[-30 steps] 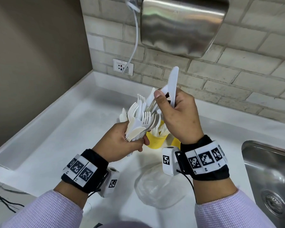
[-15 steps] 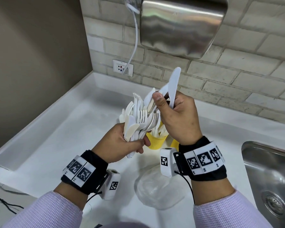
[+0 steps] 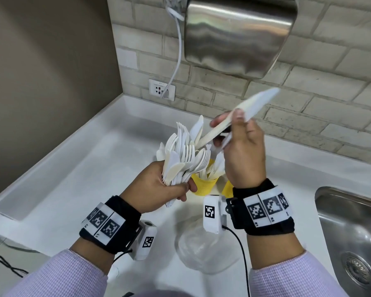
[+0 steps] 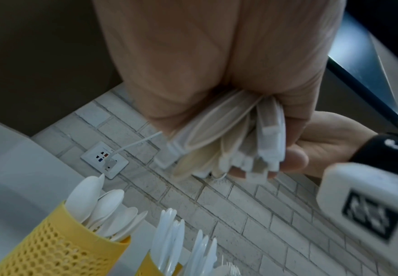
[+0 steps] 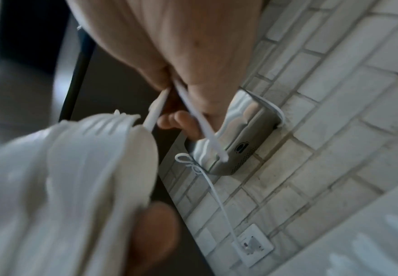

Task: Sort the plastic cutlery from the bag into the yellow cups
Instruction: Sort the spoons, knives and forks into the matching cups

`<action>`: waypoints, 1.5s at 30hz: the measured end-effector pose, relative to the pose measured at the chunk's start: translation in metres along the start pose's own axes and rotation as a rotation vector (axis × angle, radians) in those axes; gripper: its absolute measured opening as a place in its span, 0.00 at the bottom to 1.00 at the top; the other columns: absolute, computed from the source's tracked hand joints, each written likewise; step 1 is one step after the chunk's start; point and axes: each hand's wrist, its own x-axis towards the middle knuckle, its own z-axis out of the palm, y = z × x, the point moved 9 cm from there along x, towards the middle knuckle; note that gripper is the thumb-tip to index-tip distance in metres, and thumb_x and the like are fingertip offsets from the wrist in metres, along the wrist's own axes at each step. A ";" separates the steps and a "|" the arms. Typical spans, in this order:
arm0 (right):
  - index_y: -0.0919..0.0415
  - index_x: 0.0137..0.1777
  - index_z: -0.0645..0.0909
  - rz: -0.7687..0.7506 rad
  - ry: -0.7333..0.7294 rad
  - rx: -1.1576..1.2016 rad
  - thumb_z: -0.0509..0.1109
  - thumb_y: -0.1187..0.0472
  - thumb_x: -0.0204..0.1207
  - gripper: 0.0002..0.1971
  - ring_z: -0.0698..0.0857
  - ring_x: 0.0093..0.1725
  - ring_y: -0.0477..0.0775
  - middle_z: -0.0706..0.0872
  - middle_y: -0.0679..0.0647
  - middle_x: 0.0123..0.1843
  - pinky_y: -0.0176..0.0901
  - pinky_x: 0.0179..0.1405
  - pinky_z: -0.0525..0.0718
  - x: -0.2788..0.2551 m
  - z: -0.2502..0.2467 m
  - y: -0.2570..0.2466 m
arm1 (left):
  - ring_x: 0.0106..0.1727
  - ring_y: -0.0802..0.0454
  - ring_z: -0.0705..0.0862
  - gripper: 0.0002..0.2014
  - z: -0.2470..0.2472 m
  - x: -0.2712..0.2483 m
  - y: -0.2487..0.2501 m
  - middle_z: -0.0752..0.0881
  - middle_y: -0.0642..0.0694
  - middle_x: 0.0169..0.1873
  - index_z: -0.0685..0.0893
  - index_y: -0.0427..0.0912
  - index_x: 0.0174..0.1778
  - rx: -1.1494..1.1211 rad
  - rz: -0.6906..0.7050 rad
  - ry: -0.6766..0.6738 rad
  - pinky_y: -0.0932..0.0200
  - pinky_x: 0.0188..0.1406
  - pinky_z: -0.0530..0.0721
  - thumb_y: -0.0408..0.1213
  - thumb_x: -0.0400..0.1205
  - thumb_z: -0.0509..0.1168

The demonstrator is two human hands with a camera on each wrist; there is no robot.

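Note:
My left hand (image 3: 159,187) grips a thick bundle of white plastic cutlery (image 3: 183,155) by the handles, heads pointing up; the handle ends (image 4: 235,147) poke out of my fist. My right hand (image 3: 238,146) pinches two white knives (image 3: 242,113), tilted up to the right above the bundle; their handles (image 5: 200,119) cross under my fingers. Below the hands stand yellow mesh cups (image 3: 204,185): one (image 4: 58,248) holds spoons, the one beside it (image 4: 155,265) holds knives. The clear plastic bag (image 3: 204,247) lies crumpled on the counter in front of me.
A white counter (image 3: 73,168) runs into a corner with a brick wall. A steel sink (image 3: 351,232) lies at the right. A steel hand dryer (image 3: 238,33) hangs above, its cable plugged into a wall socket (image 3: 162,90). Black cables (image 3: 2,262) trail at the lower left.
My right hand has pulled the knives up and to the right, away from the bundle, tilting them from upright to slanted. The left hand has barely moved.

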 end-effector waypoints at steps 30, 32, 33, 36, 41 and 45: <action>0.59 0.48 0.81 0.057 -0.175 -0.119 0.62 0.53 0.91 0.13 0.76 0.24 0.47 0.79 0.48 0.28 0.39 0.26 0.73 -0.007 0.021 0.006 | 0.36 0.49 0.90 0.11 -0.002 -0.001 0.005 0.93 0.42 0.42 0.91 0.41 0.44 0.027 0.020 0.012 0.52 0.41 0.89 0.21 0.81 0.68; 0.62 0.49 0.77 0.035 -0.026 0.027 0.57 0.54 0.91 0.14 0.78 0.26 0.52 0.80 0.58 0.34 0.40 0.26 0.78 -0.004 0.012 0.002 | 0.36 0.49 0.90 0.10 0.000 -0.002 0.006 0.93 0.41 0.43 0.92 0.41 0.45 0.015 0.022 -0.003 0.53 0.42 0.89 0.21 0.81 0.69; 0.62 0.50 0.75 0.037 0.042 0.118 0.56 0.55 0.92 0.14 0.82 0.29 0.56 0.82 0.60 0.38 0.43 0.29 0.82 -0.002 0.007 0.000 | 0.36 0.49 0.90 0.10 0.001 -0.002 0.006 0.93 0.41 0.43 0.92 0.40 0.46 0.003 0.022 -0.008 0.54 0.42 0.89 0.21 0.81 0.69; 0.60 0.52 0.71 0.102 0.192 0.393 0.53 0.55 0.94 0.12 0.87 0.29 0.61 0.83 0.58 0.35 0.53 0.35 0.88 -0.001 -0.003 -0.002 | 0.36 0.49 0.90 0.11 0.002 -0.003 0.004 0.94 0.41 0.42 0.93 0.40 0.46 -0.025 0.018 -0.019 0.58 0.41 0.87 0.21 0.81 0.70; 0.58 0.53 0.70 0.031 0.300 0.388 0.58 0.50 0.92 0.12 0.64 0.21 0.51 0.67 0.52 0.28 0.38 0.21 0.69 0.000 -0.015 -0.015 | 0.38 0.46 0.89 0.10 0.002 0.000 0.003 0.92 0.34 0.44 0.93 0.45 0.47 -0.080 0.032 -0.053 0.51 0.46 0.87 0.25 0.80 0.71; 0.57 0.42 0.70 0.030 0.156 0.286 0.68 0.54 0.88 0.14 0.58 0.18 0.47 0.61 0.49 0.23 0.34 0.20 0.59 0.004 -0.005 -0.021 | 0.38 0.44 0.88 0.10 0.003 -0.001 0.002 0.92 0.35 0.44 0.90 0.41 0.54 -0.127 0.031 -0.073 0.49 0.44 0.87 0.24 0.81 0.71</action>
